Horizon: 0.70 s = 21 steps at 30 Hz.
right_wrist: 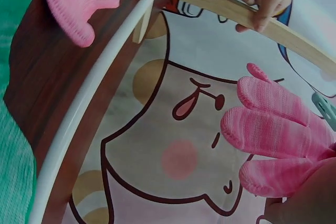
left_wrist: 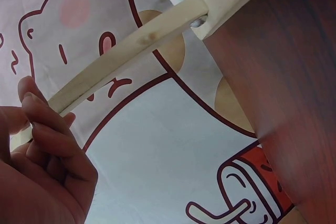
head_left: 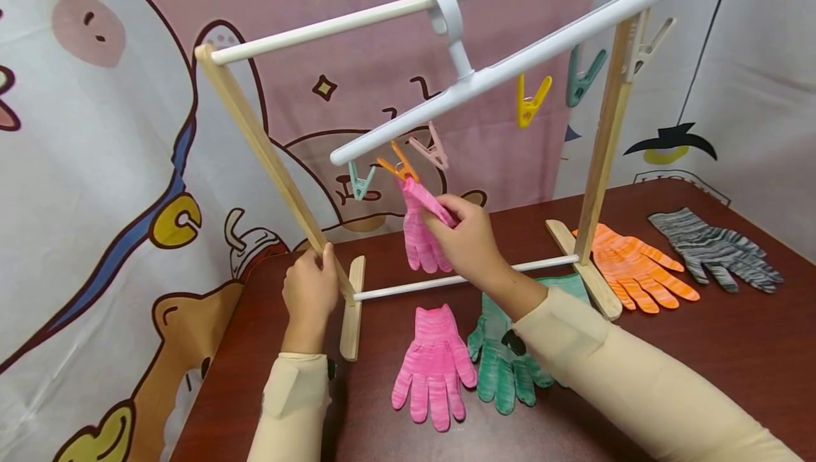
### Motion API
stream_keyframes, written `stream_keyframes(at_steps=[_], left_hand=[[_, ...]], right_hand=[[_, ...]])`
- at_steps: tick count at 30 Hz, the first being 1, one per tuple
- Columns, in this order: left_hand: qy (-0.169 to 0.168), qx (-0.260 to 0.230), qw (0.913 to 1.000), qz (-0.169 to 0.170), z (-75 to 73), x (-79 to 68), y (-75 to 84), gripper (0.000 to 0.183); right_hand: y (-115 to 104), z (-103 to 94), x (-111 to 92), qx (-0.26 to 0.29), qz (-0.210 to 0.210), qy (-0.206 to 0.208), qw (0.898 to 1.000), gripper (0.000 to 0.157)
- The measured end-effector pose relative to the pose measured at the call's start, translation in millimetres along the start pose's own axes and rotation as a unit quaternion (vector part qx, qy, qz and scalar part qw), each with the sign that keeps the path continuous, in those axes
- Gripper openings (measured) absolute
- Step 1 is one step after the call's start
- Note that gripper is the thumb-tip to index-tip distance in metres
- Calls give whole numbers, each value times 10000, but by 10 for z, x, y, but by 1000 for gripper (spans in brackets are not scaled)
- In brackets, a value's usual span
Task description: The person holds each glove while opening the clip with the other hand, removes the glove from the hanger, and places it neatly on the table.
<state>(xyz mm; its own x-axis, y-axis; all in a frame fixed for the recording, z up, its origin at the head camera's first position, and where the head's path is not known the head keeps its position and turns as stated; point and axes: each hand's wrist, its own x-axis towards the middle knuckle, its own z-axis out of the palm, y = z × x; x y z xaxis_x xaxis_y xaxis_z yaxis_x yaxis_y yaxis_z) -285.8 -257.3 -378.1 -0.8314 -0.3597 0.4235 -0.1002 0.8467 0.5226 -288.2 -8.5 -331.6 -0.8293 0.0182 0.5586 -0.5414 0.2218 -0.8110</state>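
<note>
My left hand [head_left: 310, 290] grips the left wooden post [head_left: 264, 154] of a drying rack low down, fingers curled round it in the left wrist view too. My right hand [head_left: 470, 241] pinches a pink knit glove [head_left: 421, 232] near its cuff. The glove hangs fingers down, its top edge at an orange clip [head_left: 400, 164]; whether the clip bites the cuff I cannot tell. That clip is under the low left end of a tilted white hanger [head_left: 510, 69], between a mint clip [head_left: 360, 182] and a pale pink clip [head_left: 433, 149].
Another pink glove [head_left: 433, 370] and a green glove [head_left: 503, 366] lie on the dark red table [head_left: 255, 384]. Orange [head_left: 637, 267] and grey [head_left: 714, 246] gloves lie at right. Yellow [head_left: 530, 102], teal [head_left: 583, 78] and white [head_left: 650, 47] clips hang on the hanger's right half.
</note>
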Motion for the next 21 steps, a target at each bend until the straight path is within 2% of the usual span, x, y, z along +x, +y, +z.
stream_keyframes(at_steps=[5,12,15,17,21], left_hand=[[-18,7,10000,-4,2,5,-10,47],[-21,-14,10000,56,-6,5,9,46],[-49,3,10000,57,-3,6,12,45],[-64,40,10000,44,-3,5,7,48],[-40,95,9999,37,-9,5,5,54]], right_hand=[[5,-26,-42,9,-63,148,9999,12],[-250,-109,-120,323,289,151,9989,14],[-276,-127,-125,380,333,186,9985,14],[-259,-129,-126,364,330,195,9986,15],[-90,-99,-103,408,326,238,9984,15]])
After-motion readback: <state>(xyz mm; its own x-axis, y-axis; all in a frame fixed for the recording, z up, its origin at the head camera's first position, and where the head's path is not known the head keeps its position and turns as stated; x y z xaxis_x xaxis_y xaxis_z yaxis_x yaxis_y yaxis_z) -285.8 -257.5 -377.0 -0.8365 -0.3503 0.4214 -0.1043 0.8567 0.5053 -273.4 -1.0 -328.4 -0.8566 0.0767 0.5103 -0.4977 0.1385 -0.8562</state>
